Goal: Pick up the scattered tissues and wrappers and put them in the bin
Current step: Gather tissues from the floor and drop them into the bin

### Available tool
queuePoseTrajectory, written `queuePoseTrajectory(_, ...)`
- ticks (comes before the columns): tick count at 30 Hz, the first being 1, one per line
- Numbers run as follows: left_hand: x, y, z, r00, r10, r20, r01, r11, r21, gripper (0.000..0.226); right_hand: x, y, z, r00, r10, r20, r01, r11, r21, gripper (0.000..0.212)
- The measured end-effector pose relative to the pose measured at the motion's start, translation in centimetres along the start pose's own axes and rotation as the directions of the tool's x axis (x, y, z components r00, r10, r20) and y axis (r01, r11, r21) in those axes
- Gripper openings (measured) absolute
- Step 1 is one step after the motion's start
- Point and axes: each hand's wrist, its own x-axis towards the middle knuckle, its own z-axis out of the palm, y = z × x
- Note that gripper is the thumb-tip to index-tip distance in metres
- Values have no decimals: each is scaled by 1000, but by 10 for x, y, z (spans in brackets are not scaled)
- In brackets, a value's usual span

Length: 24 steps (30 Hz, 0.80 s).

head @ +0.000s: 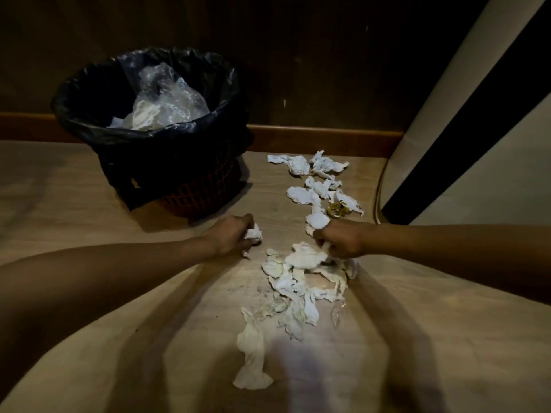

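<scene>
Left arm: bare forearm reaches in from the lower left, low over the wooden floor.
Bin: red lattice bin lined with a black bag, standing at upper left against the dark wall; crumpled clear plastic and white paper sit inside, near the rim.
Left hand: left hand just in front of the bin's base, fingers curled closed around a crumpled tissue; the wad shows at the fingertips, at or just above the floor.
Near pile: loose tissues spread across the floor between the two arms, one long strip trailing toward the camera.
Right hand: right hand fisted tight on white tissue, which bulges out above the knuckles and below them; the hand is at the far edge of the near pile.
Far cluster: more balled tissues lie beyond the right hand, toward the skirting board.
Wrapper: small gold-coloured wrapper among the tissues just beyond the right hand.
Far right: pale upright panel with a dark stripe, leaning across the corner.
</scene>
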Motion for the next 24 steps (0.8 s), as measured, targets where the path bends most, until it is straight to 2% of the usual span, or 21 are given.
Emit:
queuePoseTrajectory(3, -32, 19, -6, 996, 81, 39, -82, 996, 34, 48, -13, -3, 26, 988, -41, 149, 45, 999, -25, 57)
queuePoseTrajectory(6, -63, 34, 0, 971, 204, 127, -210, 977, 33, 47, -21, -10, 42, 982, -66, 179, 83, 993, -89, 76)
queuePoseTrajectory(9, -89, 49, 9, 932, 301, 204, -311, 950, 21, 49, -21, -17, 43, 988, -41, 147, 58, 991, -119, 65)
queuePoseTrajectory(13, -110, 65, 28, 870, 380, 315, -399, 917, -6, 54, -12, -18, 32, 983, -22, 182, 40, 995, -94, 41)
queuePoseTrajectory(18, -119, 69, 42, 751, 483, 450, -535, 845, -12, 85, -7, -12, 24, 989, -18, 150, 33, 995, -94, 40)
queuePoseTrajectory(22, -113, 71, 46, 683, 579, 446, -634, 772, -31, 100, -11, -7, 21, 994, -23, 103, 31, 997, -75, 38)
queuePoseTrajectory(24, -103, 71, 49, 637, 593, 492, -668, 743, -31, 104, -16, -6, 19, 993, -21, 113, 30, 996, -83, 36)
